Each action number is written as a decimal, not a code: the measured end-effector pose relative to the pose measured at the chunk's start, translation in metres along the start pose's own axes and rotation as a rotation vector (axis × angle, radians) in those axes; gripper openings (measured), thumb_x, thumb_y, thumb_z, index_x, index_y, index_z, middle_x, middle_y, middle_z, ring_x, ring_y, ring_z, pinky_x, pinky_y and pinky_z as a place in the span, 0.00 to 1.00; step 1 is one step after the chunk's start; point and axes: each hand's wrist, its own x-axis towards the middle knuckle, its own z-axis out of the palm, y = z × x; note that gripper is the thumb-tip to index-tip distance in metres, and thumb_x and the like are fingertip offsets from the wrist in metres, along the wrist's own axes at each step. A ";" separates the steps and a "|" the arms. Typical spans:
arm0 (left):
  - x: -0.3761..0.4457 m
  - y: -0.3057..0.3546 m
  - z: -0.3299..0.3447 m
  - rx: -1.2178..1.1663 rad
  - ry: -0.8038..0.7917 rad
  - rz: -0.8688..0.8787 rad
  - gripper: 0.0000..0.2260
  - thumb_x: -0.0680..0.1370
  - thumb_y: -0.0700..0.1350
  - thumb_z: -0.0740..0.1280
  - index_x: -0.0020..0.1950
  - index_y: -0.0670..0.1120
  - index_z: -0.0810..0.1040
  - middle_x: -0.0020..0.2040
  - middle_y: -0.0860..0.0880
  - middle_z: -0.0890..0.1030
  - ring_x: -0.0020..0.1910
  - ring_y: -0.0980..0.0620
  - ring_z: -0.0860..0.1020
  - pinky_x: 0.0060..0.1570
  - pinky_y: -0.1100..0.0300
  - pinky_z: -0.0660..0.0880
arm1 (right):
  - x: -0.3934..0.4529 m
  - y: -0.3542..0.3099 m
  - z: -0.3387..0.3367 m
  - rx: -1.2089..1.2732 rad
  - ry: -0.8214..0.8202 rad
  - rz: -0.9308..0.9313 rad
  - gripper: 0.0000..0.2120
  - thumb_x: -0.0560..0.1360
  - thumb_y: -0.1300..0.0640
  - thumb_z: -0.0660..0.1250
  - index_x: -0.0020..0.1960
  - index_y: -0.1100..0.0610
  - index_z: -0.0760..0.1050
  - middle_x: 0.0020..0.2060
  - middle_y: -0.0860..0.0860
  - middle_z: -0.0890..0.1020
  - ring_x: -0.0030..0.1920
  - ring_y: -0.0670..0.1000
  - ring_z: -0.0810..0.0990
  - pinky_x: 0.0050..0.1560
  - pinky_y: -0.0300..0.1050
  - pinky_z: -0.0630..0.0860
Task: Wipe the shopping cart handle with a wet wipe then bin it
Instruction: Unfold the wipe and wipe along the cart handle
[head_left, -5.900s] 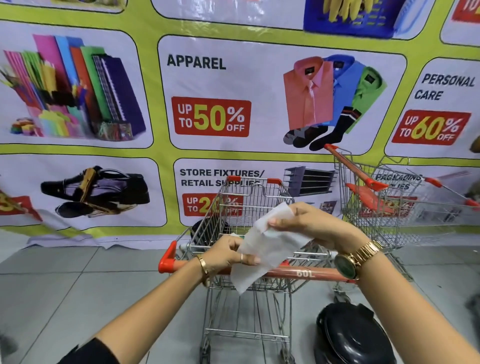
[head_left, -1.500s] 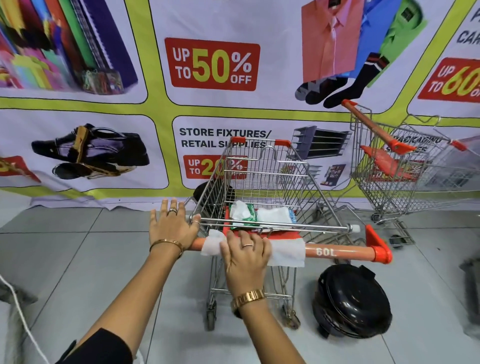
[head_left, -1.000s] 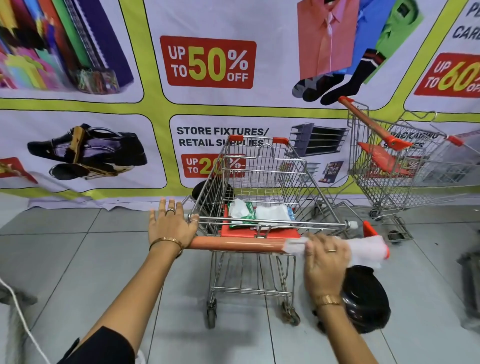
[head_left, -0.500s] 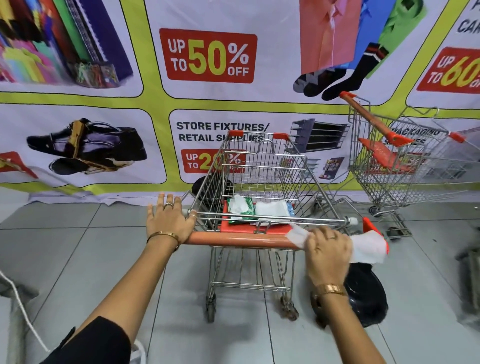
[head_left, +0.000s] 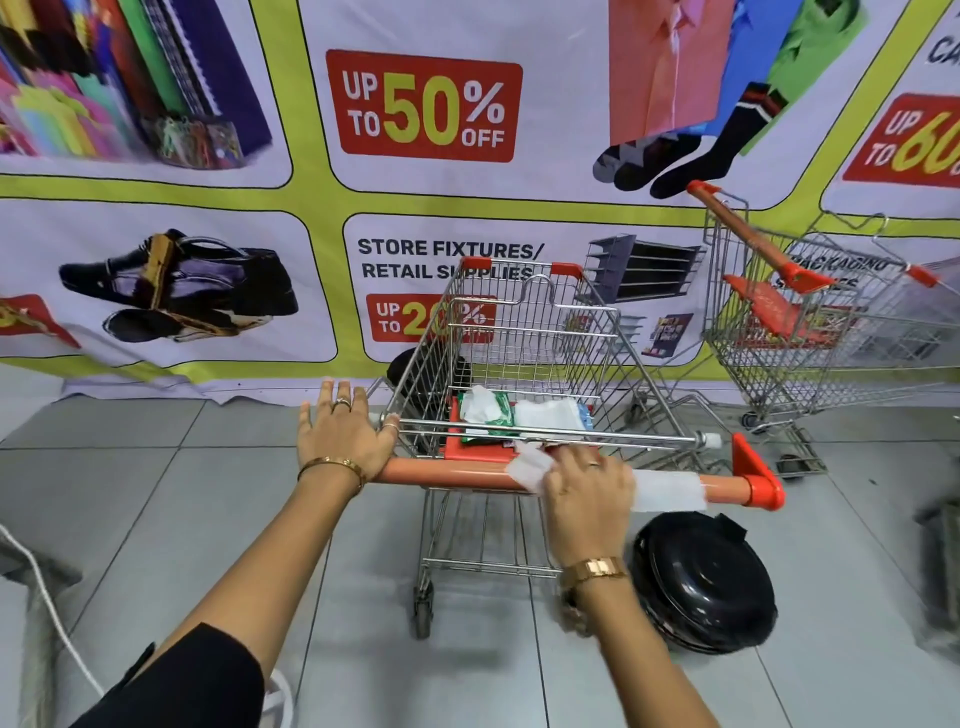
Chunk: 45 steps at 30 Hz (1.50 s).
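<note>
Shopping cart seen from behind its orange handle, which serves as the reference. The left hand rests on the handle's left end, fingers spread and open, palm down, gripping nothing. The right hand lies over the middle-right of the handle, fingers curled around the bar and pressing a white wet wipe against it; the wipe drapes along the bar to either side of the hand. Just beyond the handle, on the red child-seat flap, lies a green wipes packet. Below the handle's right end, a black lidded bin sits on the grey tiled floor. Farther right of the handle stands a second cart.
</note>
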 end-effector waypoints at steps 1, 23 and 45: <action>0.000 0.001 0.000 -0.002 0.000 0.002 0.30 0.78 0.59 0.50 0.76 0.45 0.54 0.78 0.46 0.52 0.78 0.47 0.45 0.75 0.47 0.46 | 0.001 0.020 -0.003 0.001 0.010 0.043 0.17 0.68 0.53 0.51 0.40 0.59 0.76 0.37 0.57 0.81 0.40 0.58 0.77 0.47 0.51 0.63; -0.002 -0.001 -0.001 -0.032 0.010 0.044 0.29 0.79 0.57 0.50 0.76 0.45 0.53 0.78 0.46 0.52 0.78 0.47 0.45 0.76 0.47 0.47 | -0.008 0.026 0.008 0.015 -0.033 -0.006 0.18 0.72 0.52 0.51 0.46 0.56 0.78 0.49 0.57 0.83 0.48 0.59 0.78 0.54 0.52 0.63; -0.003 0.001 0.000 -0.063 0.033 0.074 0.27 0.79 0.56 0.51 0.76 0.46 0.55 0.78 0.47 0.53 0.78 0.48 0.47 0.76 0.48 0.46 | -0.009 0.002 0.016 0.098 0.161 -0.439 0.15 0.75 0.44 0.55 0.58 0.47 0.72 0.44 0.49 0.84 0.45 0.51 0.71 0.46 0.46 0.64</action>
